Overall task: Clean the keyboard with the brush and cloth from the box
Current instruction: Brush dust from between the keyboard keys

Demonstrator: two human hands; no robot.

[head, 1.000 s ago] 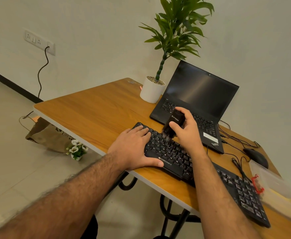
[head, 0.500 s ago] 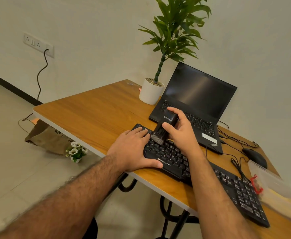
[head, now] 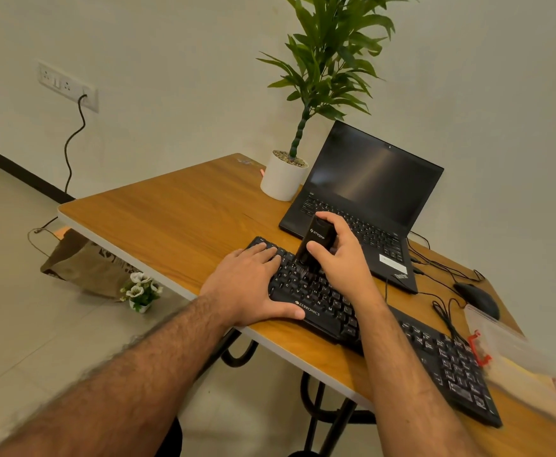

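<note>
The left hand (head: 250, 285) lies spread flat, pressing the light, skid-prone Zebronics keyboard (head: 323, 305) onto the table (head: 171, 225). The right hand (head: 342, 255) grips the small stiff-bodied brush (head: 313, 244) mid-body, soft bristles on the keys.

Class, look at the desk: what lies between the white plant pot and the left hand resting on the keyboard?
In the head view, only bare wooden desk lies between the plant pot and the left hand.

The right hand (head: 342, 255) has drawn the brush (head: 313, 245) back from the keyboard's (head: 329, 311) far left keys. The brush now stands steeper, bristles down on the middle rows
</note>
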